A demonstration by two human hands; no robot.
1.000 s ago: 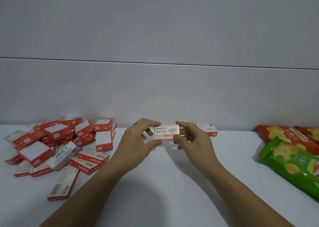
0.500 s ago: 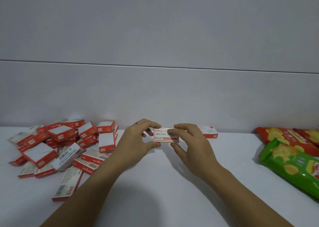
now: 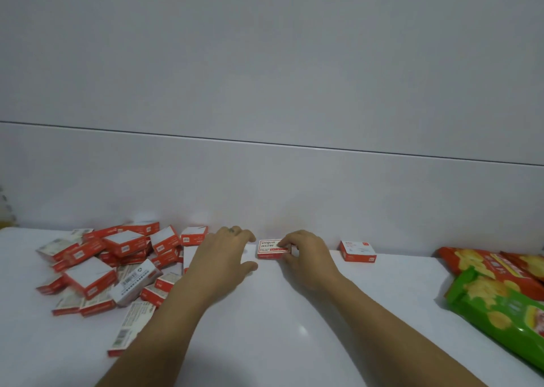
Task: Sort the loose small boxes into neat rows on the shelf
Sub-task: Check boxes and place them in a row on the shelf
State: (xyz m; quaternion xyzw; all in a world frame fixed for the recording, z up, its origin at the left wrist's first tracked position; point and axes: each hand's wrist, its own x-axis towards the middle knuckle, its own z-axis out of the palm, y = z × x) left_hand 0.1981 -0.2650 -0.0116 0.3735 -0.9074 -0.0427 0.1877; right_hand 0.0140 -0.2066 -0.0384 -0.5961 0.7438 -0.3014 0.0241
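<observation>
Box: white-topped, red-sided small box (image 3: 269, 249), flat.
Hands: right hand (image 3: 306, 257) pinches it; left hand (image 3: 223, 257) spread.
Setting: white shelf (image 3: 294, 313), grey wall (image 3: 265, 92).

We seem to be at a shop shelf (image 3: 294, 328): a plain white board and back panel (image 3: 265, 195), dozens of identical red-and-white small boxes (image 3: 117, 263) heaped left of the box (image 3: 269, 250) our right hand (image 3: 306, 254) pinches, and packaged crisp bags (image 3: 500, 307) well to its right.
</observation>
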